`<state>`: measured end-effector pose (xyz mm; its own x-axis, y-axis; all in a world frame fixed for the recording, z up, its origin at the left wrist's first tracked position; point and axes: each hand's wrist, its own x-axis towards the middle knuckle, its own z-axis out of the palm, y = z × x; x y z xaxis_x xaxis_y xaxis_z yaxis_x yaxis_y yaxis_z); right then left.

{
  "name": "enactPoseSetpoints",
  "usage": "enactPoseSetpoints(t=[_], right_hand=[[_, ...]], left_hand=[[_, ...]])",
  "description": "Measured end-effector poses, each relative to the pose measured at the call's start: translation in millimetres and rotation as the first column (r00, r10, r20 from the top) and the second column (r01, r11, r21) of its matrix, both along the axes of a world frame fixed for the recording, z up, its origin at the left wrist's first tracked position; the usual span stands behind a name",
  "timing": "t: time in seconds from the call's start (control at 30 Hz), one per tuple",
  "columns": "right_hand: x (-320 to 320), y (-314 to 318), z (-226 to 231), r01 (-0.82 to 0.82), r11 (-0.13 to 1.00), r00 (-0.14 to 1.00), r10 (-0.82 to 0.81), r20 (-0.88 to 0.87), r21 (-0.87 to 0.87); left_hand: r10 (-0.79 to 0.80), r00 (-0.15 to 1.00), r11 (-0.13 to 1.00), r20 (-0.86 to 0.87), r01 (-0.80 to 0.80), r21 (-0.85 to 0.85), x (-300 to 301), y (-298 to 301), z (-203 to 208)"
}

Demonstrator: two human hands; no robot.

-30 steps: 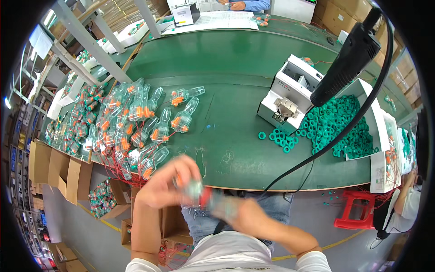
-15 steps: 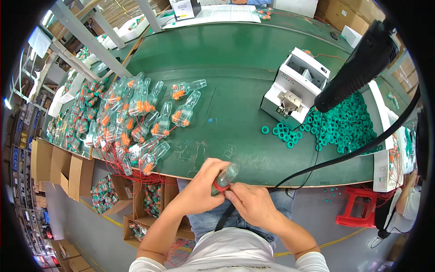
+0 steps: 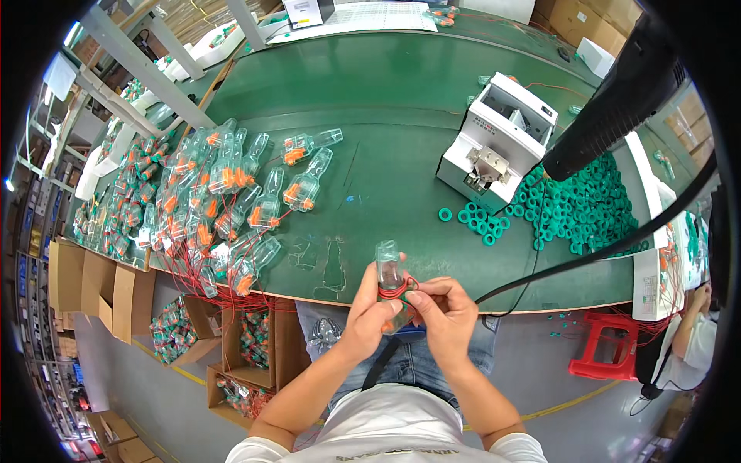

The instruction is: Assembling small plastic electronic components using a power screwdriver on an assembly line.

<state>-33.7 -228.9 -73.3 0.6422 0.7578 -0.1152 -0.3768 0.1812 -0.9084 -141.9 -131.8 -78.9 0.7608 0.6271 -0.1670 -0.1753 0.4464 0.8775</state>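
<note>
Near the table's front edge, my left hand is closed round a clear plastic bottle-shaped part. Its narrow end points toward the far side of the table, and a bit of orange shows at its lower end. Several turns of red wire wrap around its middle. On the right side of the part, my right hand pinches a loose stretch of that wire between thumb and fingers. The fingers partly hide the lower body of the part.
Similar clear parts with orange inserts are heaped on the left. A white machine stands at right, beside a pile of green rings. A black cable crosses the right side. Cardboard boxes and a red stool sit below.
The clear part has swung from a rightward tilt to nearly straight, and the red wire turns now show plainly. My right hand has moved up and to the right, its fingers raised beside the part.
</note>
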Motion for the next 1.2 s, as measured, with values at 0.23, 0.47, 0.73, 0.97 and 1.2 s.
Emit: enactPoseSetpoints(t=[0.23,0.47,0.73,0.97,1.2], right_hand=[[-7.4,-11.6,16.8,-0.007,0.987,0.505,0.14,0.851,-0.158],[25.8,-8.3,27.4,-0.112,0.976,0.261,0.21,0.942,-0.186],[69.8,32.1,-10.3,-0.431,0.823,0.871,0.487,0.07,-0.369],[86.5,66.0,-33.6,0.444,0.793,0.194,0.371,0.908,-0.418],[39.8,12.6,-9.3,-0.38,0.893,0.786,0.449,0.425,-0.241]], left_hand=[[0.139,0.989,0.99,0.05,-0.138,-0.026,6.1,-3.4,3.7],[0.022,0.962,0.946,-0.273,0.068,0.316,-13.2,7.6,9.0],[-0.187,0.955,0.962,-0.229,0.225,0.155,-31.0,25.9,13.9],[0.149,0.978,0.989,-0.147,-0.148,0.017,0.1,23.2,1.8],[0.332,0.938,0.928,-0.103,-0.306,0.211,21.9,29.2,-15.0]])
